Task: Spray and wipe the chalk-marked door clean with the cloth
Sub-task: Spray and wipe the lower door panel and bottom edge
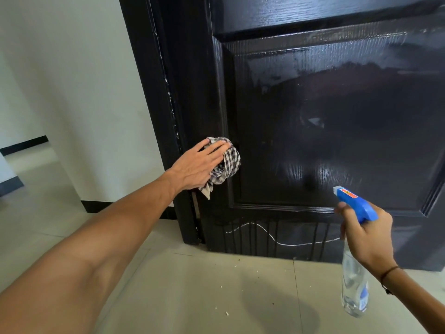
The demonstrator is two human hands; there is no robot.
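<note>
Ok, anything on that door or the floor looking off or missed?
Yes. A wavy white chalk line remains on the door's bottom rail, crossed by liquid drip streaks. White crumbs litter the floor tiles. The cloth works higher up.

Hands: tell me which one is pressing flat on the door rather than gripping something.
The left hand: its straight fingers press the checked cloth against the door. The right hand is curled round the spray bottle.

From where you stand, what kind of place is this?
Probably indoors in a home or flat: a black panelled door in its frame, a plain white wall with dark skirting, and a pale tiled floor.
</note>
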